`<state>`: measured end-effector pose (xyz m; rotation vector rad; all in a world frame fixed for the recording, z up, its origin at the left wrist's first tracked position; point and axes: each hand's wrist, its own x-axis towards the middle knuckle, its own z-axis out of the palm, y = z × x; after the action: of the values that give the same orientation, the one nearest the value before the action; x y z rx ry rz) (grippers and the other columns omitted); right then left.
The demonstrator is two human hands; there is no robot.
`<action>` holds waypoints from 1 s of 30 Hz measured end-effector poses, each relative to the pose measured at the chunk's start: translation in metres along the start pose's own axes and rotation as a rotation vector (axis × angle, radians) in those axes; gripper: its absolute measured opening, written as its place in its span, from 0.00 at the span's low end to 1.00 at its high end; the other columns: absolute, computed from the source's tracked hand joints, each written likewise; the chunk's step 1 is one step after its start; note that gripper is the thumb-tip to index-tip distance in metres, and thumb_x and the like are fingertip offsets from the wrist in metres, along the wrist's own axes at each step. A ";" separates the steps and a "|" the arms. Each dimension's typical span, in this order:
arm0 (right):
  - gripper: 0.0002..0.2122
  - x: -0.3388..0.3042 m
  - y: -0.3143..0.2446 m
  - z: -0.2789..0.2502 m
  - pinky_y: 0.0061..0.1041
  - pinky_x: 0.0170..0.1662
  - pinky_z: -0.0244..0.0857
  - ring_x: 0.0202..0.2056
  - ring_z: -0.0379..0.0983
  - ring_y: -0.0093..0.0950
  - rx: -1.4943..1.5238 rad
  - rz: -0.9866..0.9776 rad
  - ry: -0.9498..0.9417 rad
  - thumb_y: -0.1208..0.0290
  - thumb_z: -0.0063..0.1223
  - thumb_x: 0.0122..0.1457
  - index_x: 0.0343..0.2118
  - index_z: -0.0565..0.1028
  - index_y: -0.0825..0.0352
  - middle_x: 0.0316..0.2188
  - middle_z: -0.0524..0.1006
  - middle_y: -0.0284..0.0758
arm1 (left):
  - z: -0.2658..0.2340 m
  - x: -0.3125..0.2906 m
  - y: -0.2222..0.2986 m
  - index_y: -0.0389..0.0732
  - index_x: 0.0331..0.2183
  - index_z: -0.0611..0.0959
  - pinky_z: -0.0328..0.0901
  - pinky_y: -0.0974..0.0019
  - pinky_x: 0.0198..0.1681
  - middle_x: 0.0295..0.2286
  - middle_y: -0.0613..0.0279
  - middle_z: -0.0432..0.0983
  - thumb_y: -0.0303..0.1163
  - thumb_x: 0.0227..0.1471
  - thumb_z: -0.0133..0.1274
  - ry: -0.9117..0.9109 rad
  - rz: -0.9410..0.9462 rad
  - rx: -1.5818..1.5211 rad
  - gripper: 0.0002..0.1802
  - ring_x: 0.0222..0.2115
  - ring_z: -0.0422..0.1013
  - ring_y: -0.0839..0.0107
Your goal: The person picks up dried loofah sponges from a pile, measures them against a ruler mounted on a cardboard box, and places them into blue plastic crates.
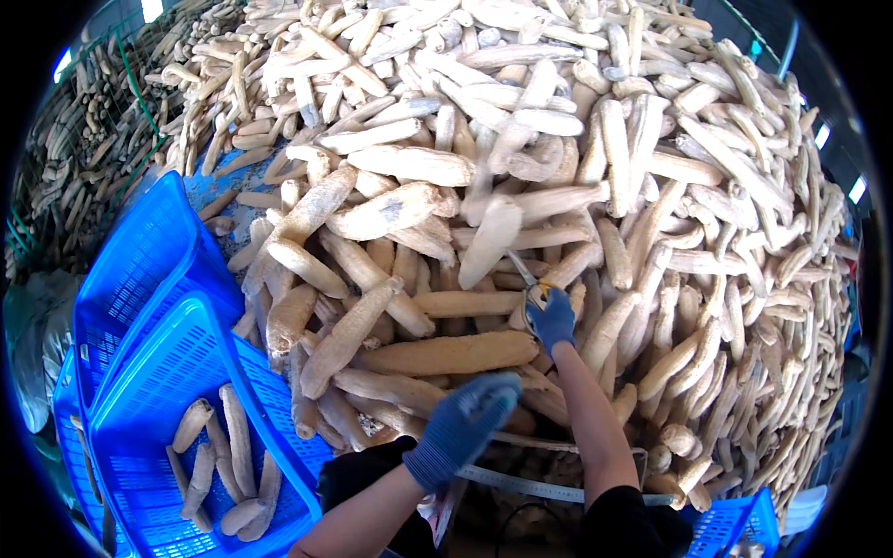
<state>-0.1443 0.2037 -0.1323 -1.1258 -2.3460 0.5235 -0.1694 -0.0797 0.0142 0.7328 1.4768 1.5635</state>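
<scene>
My left hand (462,423), in a blue knit glove, hovers over the near edge of the pile. Motion blurs its fingers, which look stretched out, and nothing shows in them. Just beyond lies a long tan dried loofah (446,354). My right hand (553,317), gloved too, is closed round the yellow-and-black handles of what look like scissors (532,294). Their thin metal blade points up and left among the loofahs. Slightly farther off, one pale loofah (491,242) is blurred, as if moving, and touches neither hand.
A large heap of dried loofahs (633,158) spreads across the view. Blue plastic crates (149,409) stand at left, the nearest holding several loofahs (237,437). In front of me runs a marked measuring strip (549,487). Another blue crate (744,521) sits at lower right.
</scene>
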 end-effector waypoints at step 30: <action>0.14 -0.280 0.001 -0.284 0.17 0.32 0.66 0.28 0.68 0.17 1.214 0.454 0.201 0.71 0.55 0.54 0.42 0.65 0.66 0.29 0.68 0.27 | 0.090 -0.046 -0.039 0.49 0.47 0.73 0.55 0.51 0.51 0.47 0.57 0.64 0.39 0.35 0.60 0.118 1.152 1.394 0.32 0.49 0.61 0.55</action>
<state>0.1706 0.0177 0.0258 -0.9565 -1.1365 1.5937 -0.0627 -0.0778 -0.0060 2.6527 2.3416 0.9640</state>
